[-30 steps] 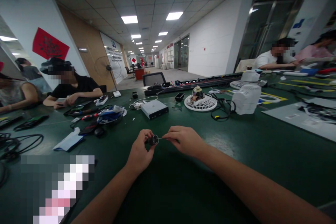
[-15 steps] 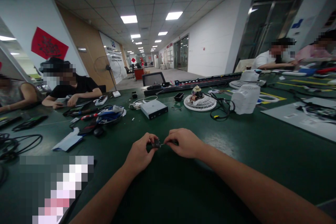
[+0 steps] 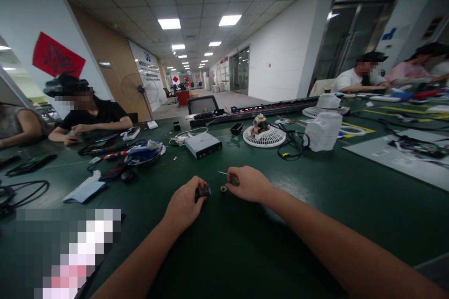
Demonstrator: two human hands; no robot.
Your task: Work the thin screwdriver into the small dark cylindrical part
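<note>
My left hand [image 3: 184, 202] is closed round a small dark cylindrical part [image 3: 203, 190], its silvery end facing right. It looks like a small motor, but its kind is not certain. Across a narrow gap, my right hand [image 3: 247, 184] is pinched shut. A thin, pale, needle-like metal tool [image 3: 222, 173] sticks out to the left from its fingers. At the tip of that hand's thumb is a small round metallic piece [image 3: 223, 189], like an end cap, apart from the cylinder. Both hands are just above the green table [image 3: 224, 243].
Beyond my hands stand an optical drive [image 3: 203, 145], a small black tray [image 3: 236, 128], a white fan-like grille [image 3: 264, 138] and a white housing [image 3: 323, 131]. Cables and tools [image 3: 142, 153] lie left, near a blue cloth [image 3: 84, 188]. Other people sit on both sides.
The round piece has come away from the cylinder's end and is now at my right fingertips. The thin tool's tip has swung up, away from the cylinder. The view has shifted slightly.
</note>
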